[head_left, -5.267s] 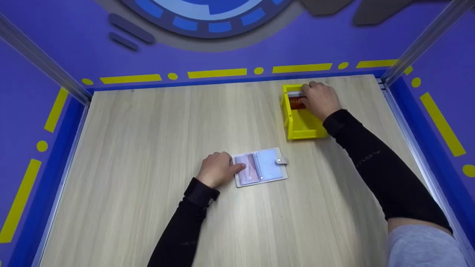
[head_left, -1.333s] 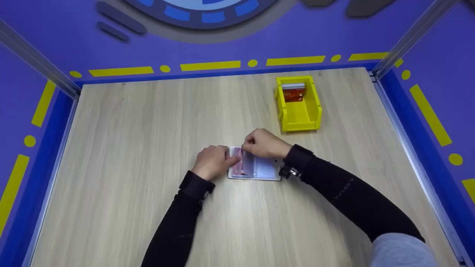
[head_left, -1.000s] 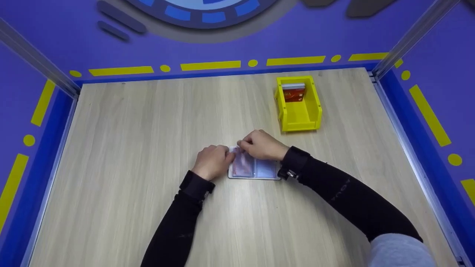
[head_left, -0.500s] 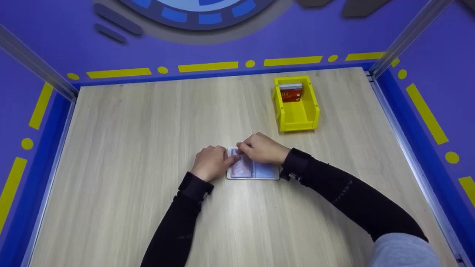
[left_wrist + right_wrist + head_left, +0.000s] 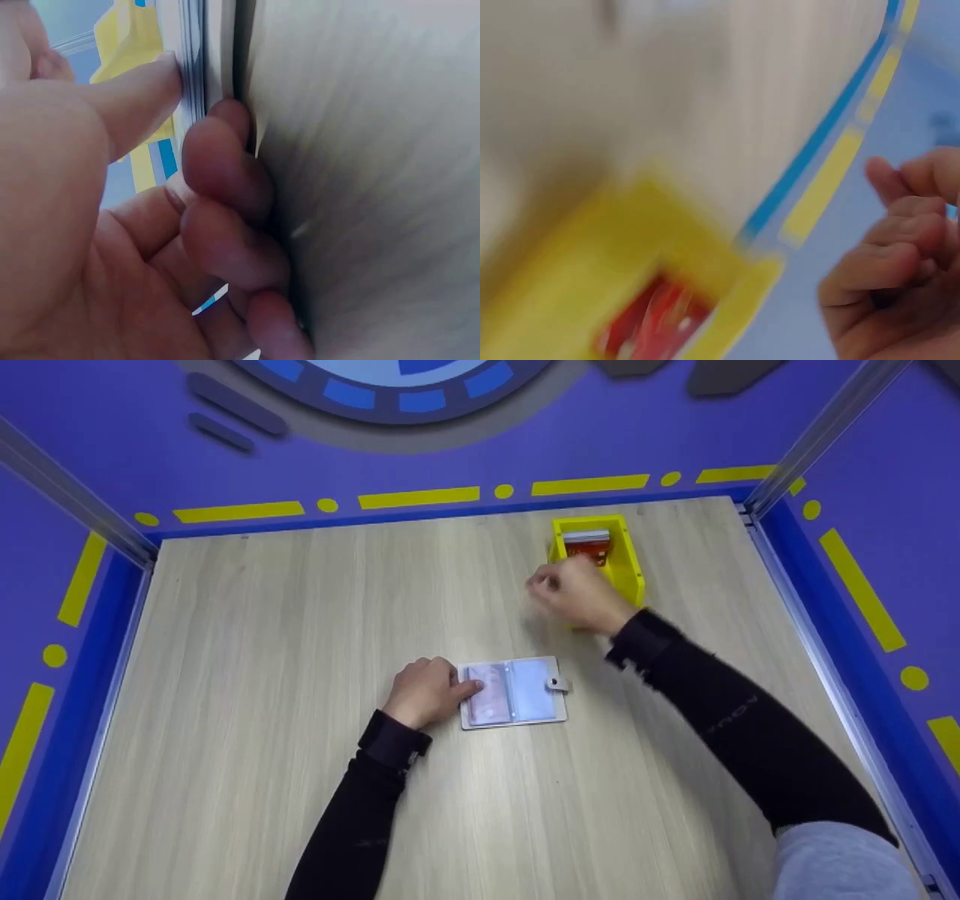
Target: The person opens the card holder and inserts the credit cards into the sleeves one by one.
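A card holder (image 5: 534, 690) lies unfolded on the table, its clear sleeves showing and a snap strap at its right edge. My left hand (image 5: 427, 692) pinches its left edge, thumb on the sleeves; the left wrist view shows the other fingers (image 5: 225, 165) curled against the edge and the tabletop. A reddish card shows through the left sleeve. Above the table, before the yellow bin (image 5: 628, 574), my right hand (image 5: 581, 592) is blurred, its fingers (image 5: 885, 262) loosely curled with nothing seen between them. Red-faced cards (image 5: 592, 549) stand at the bin's back.
The wooden table (image 5: 300, 622) is bounded by a purple back wall (image 5: 420, 465) and side walls with metal rails. The bin stands near the back right, its low front side facing me.
My right hand has left the card holder's left sleeve and moved up and right to the bin. Earlier it reached among the bin's cards. My left hand stays at the holder's edge.
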A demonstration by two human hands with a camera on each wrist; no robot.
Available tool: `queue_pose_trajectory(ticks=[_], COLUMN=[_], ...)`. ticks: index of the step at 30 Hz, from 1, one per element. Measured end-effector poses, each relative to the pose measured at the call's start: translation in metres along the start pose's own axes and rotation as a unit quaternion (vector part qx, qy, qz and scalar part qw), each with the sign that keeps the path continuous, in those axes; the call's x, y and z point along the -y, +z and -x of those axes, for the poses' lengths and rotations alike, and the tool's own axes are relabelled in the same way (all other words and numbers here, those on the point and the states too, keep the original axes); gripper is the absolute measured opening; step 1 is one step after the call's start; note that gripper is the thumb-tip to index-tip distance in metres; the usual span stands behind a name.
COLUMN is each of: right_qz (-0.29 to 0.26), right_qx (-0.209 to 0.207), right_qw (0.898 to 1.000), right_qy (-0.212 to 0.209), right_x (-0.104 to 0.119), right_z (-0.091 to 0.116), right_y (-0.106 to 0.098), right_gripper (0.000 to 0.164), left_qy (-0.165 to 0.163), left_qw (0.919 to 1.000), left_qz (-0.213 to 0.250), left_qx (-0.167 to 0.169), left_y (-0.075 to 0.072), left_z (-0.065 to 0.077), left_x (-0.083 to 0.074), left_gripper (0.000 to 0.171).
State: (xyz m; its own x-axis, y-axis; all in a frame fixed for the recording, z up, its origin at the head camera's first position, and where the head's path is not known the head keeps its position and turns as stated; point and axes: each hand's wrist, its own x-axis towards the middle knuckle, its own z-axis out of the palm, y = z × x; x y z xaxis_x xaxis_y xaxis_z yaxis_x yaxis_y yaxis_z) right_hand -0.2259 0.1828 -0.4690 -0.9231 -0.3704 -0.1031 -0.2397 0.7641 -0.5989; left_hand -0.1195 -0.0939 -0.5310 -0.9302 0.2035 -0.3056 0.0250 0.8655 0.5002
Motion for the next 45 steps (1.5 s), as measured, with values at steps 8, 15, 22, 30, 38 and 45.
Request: queue_pose_trajectory(ticks=[8, 15, 22, 30, 38, 45], right_qz=[0.207, 0.291, 0.294, 0.260, 0.150, -0.019], right_qx=[-0.049, -0.045, -0.090, -0.106, -0.098, -0.101], right_qw=[0.977, 0.955, 0.951, 0.960, 0.984, 0.994], right_qy=[0.030, 0.019, 0.010, -0.011, 0.005, 0.022], right_x=[-0.057, -0.082, -0.093, -0.093, -0.074, -0.030], right_z=[-0.034, -0.048, -0.052, -0.050, -0.025, 0.010], right_y=[-0.047, -0.041, -0.034, -0.041, -0.069, -0.073], right_gripper=[0.030, 0.038, 0.031, 0.023, 0.022, 0.031], left_qy=[-0.007, -0.001, 0.008, 0.001, 0.003, 0.004], left_qw=[0.9999, 0.9999, 0.9998, 0.9998, 0.9999, 0.9999], left_qz=[0.005, 0.016, 0.018, 0.018, 0.013, 0.008], left_qx=[0.007, 0.005, 0.004, 0.003, 0.007, 0.009], left_y=[-0.003, 0.000, 0.002, -0.001, -0.002, -0.002], left_z=[0.000, 0.000, 0.000, 0.000, -0.001, 0.000], left_x=[0.000, -0.001, -0.003, -0.001, -0.001, 0.000], left_gripper=[0.060, 0.062, 0.062, 0.060, 0.058, 0.061])
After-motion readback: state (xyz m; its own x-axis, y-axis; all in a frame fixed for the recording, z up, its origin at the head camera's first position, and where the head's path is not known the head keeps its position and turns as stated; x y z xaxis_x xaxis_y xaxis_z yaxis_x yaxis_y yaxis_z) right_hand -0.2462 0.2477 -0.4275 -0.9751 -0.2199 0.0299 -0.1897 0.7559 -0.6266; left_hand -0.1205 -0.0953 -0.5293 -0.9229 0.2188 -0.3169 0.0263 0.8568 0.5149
